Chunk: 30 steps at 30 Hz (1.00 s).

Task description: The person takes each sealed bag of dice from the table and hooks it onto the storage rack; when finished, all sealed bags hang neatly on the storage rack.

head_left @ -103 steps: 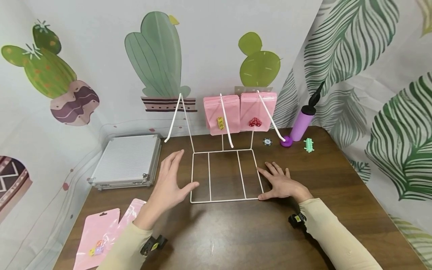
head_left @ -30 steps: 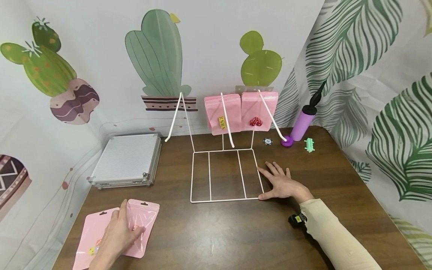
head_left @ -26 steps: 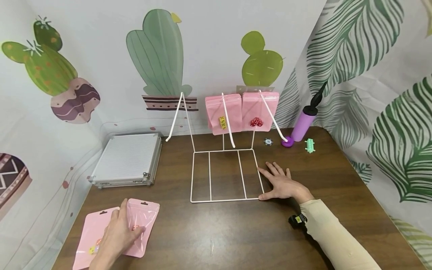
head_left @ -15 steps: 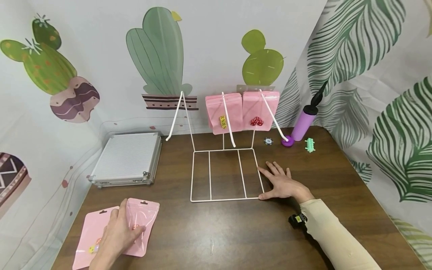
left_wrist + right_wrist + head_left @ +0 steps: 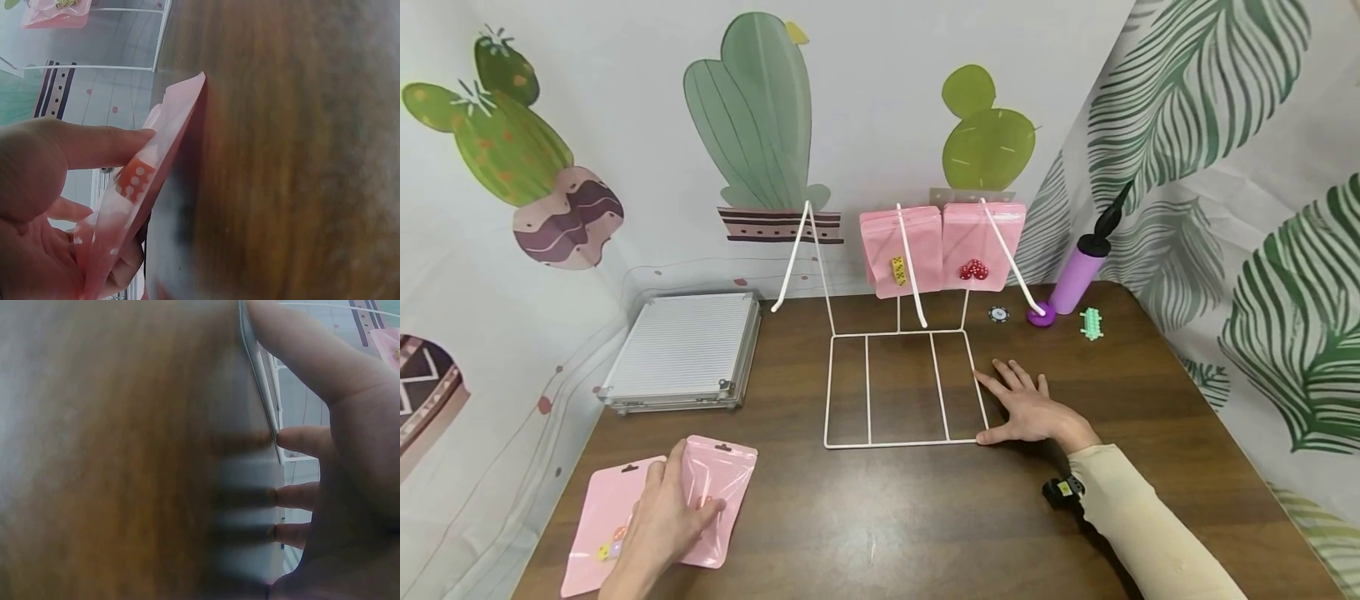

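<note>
At the lower left, my left hand (image 5: 658, 517) pinches a pink zip bag (image 5: 733, 475), thumb on its front face and other fingers behind. In the left wrist view the bag stands tilted off the tabletop, with an orange die (image 5: 135, 180) showing through its clear front. A second pink bag (image 5: 598, 500) with several coloured dice lies partly under this hand. My right hand (image 5: 1030, 412) rests with spread fingers at the right side of a white wire display rack (image 5: 906, 444), thumb and index finger touching its base frame.
On the rack's middle and right prongs hang pink bags (image 5: 880, 237) with yellow dice and pink bags (image 5: 962, 229) with red dice. A silver case (image 5: 677, 350) stands left. At back right are a purple pump (image 5: 1078, 275), purple ring (image 5: 1040, 316), poker chip (image 5: 998, 314) and green toy (image 5: 1092, 323).
From open beside the rack's left side, my left hand has moved down-left and taken hold of the pink zip bag. In the last second it barely moves. My right hand stays at the rack.
</note>
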Each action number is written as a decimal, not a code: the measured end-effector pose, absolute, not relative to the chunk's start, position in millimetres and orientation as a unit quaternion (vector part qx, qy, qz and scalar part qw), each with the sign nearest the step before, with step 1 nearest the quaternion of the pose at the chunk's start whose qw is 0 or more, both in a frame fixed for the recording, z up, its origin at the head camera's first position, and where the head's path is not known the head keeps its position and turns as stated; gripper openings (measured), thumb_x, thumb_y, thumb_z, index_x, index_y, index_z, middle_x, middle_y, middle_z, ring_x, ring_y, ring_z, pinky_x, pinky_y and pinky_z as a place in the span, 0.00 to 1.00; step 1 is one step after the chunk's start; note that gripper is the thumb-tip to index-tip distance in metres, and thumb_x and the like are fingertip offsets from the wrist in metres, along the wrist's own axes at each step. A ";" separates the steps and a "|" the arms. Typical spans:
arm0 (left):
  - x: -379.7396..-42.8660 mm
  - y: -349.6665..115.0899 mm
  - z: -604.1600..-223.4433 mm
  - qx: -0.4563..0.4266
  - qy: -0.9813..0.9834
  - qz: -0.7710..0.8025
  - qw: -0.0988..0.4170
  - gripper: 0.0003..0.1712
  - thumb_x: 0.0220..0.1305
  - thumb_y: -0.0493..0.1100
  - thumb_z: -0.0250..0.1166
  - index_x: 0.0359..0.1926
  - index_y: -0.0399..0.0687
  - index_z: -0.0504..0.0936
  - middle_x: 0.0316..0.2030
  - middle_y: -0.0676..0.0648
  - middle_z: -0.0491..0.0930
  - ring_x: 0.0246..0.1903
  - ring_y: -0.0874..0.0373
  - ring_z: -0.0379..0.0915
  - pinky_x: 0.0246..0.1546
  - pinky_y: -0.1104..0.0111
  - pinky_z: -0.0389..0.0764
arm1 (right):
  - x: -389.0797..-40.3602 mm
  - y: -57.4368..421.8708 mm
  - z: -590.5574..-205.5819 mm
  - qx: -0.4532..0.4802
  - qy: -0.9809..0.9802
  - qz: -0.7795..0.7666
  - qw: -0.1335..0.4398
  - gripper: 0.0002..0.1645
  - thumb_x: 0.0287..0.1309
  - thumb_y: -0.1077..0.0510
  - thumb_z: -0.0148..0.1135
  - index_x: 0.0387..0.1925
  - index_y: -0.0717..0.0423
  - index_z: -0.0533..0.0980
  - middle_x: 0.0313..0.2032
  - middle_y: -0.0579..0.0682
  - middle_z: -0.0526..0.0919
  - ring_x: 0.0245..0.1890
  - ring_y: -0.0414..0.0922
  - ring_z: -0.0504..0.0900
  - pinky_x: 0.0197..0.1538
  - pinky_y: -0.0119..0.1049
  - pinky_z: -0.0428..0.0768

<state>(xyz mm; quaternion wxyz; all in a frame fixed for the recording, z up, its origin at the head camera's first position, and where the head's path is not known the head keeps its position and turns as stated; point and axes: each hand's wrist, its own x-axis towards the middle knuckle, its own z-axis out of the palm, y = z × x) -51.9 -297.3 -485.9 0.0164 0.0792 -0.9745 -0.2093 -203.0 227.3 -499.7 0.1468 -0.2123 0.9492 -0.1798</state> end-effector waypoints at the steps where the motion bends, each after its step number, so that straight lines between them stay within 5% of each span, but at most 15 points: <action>1: -51.4 -296.7 -485.7 0.080 -0.975 -0.208 0.018 0.62 0.42 0.47 0.78 0.73 0.37 0.51 0.49 0.29 0.66 0.33 0.39 0.73 0.31 0.48 0.77 | -202.8 227.4 -499.5 -0.212 0.949 -0.179 0.148 0.68 0.39 0.24 0.68 0.76 0.46 0.51 0.75 0.66 0.43 0.73 0.68 0.38 0.61 0.80 0.37; 12: -52.9 -283.3 -473.0 0.057 -0.972 -0.217 0.073 0.64 0.40 0.47 0.79 0.75 0.47 0.51 0.42 0.37 0.68 0.28 0.50 0.68 0.24 0.64 0.69 | -201.3 226.3 -498.5 -0.213 0.950 -0.178 0.145 0.68 0.39 0.24 0.69 0.76 0.47 0.51 0.75 0.67 0.44 0.73 0.69 0.39 0.61 0.81 0.38; 30: -68.4 -242.1 -433.3 -0.014 -0.951 -0.255 0.172 0.65 0.36 0.45 0.82 0.76 0.58 0.55 0.42 0.44 0.68 0.31 0.55 0.68 0.28 0.64 0.71 | -201.9 227.1 -500.6 -0.214 0.950 -0.179 0.137 0.69 0.38 0.23 0.68 0.76 0.46 0.52 0.75 0.67 0.45 0.73 0.69 0.39 0.61 0.80 0.38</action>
